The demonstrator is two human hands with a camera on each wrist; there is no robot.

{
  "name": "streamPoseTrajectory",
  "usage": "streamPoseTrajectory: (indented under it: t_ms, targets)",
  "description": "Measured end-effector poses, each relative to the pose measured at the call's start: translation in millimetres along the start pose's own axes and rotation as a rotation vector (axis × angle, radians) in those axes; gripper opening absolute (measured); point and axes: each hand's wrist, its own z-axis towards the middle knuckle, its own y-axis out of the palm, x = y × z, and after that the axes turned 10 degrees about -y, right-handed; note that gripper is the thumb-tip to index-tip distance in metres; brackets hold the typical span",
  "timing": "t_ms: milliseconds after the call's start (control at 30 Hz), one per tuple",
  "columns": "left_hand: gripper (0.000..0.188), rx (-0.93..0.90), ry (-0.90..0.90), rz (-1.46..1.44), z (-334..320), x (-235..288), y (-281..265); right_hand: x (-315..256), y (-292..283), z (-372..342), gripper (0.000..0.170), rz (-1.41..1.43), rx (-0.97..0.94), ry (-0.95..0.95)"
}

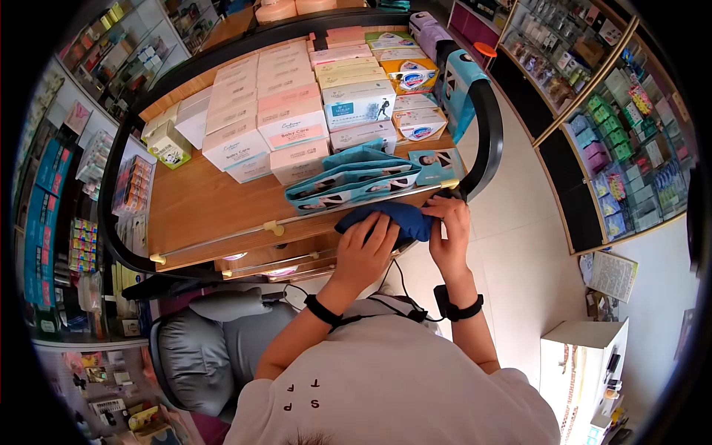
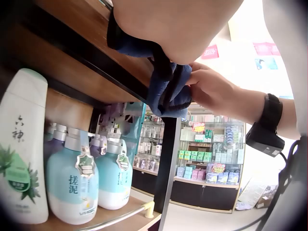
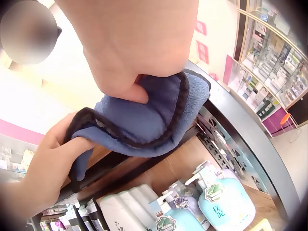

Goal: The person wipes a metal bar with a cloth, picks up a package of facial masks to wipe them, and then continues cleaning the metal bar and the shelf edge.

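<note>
A blue cloth with black edging point(image 1: 404, 217) lies bunched at the front edge of the upper shelf, between both hands. My left hand point(image 1: 365, 251) grips one side of it; in the right wrist view the left thumb point(image 3: 77, 147) lies over the black border. My right hand point(image 1: 450, 233) pinches the other end by the shelf's right front corner. Seen from the left wrist, the folded cloth point(image 2: 168, 89) hangs down past the wooden shelf edge, with the right hand point(image 2: 211, 89) holding it.
Stacked tissue boxes point(image 1: 293, 119) and teal packs point(image 1: 352, 180) stand on the shelf behind a metal rail point(image 1: 245, 242). Pump bottles point(image 2: 72, 178) fill the lower shelf. A grey chair point(image 1: 196, 360) is at left, and glass display cases point(image 1: 630, 141) line the right wall.
</note>
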Motion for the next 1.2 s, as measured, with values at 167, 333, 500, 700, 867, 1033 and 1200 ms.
streamPoseTrajectory:
  t_ms: [167,333,500,700,867,1033,1200]
  targets:
    - [0.041,-0.003,-0.065,0.016,-17.0,-13.6,-16.6,-10.2,4.3,4.8,0.042,0.067,-0.089,-0.035]
    - [0.042,0.057,-0.148,0.08,-36.8,-36.5,-38.8,-37.4,23.8,11.9,0.039,0.117,-0.123,-0.059]
    - [0.045,0.072,-0.297,0.116,-49.0,-59.4,-76.0,-70.0,53.2,19.1,0.04,0.225,-0.212,-0.126]
    - [0.059,0.072,-0.294,0.014,-58.7,-72.1,-101.9,-100.1,87.6,25.6,0.042,0.367,-0.259,-0.199]
    - [0.073,-0.064,-0.192,0.111,-41.1,-48.8,-98.1,-81.1,68.0,19.6,0.027,0.307,-0.174,-0.146]
    - [0.072,-0.102,-0.098,0.146,-16.5,-9.5,-55.5,-39.5,27.9,5.9,0.026,0.167,-0.124,-0.11]
    - [0.068,-0.125,-0.002,0.076,18.6,33.1,-12.8,-2.6,-12.3,-1.1,0.026,-0.043,0.064,0.049]
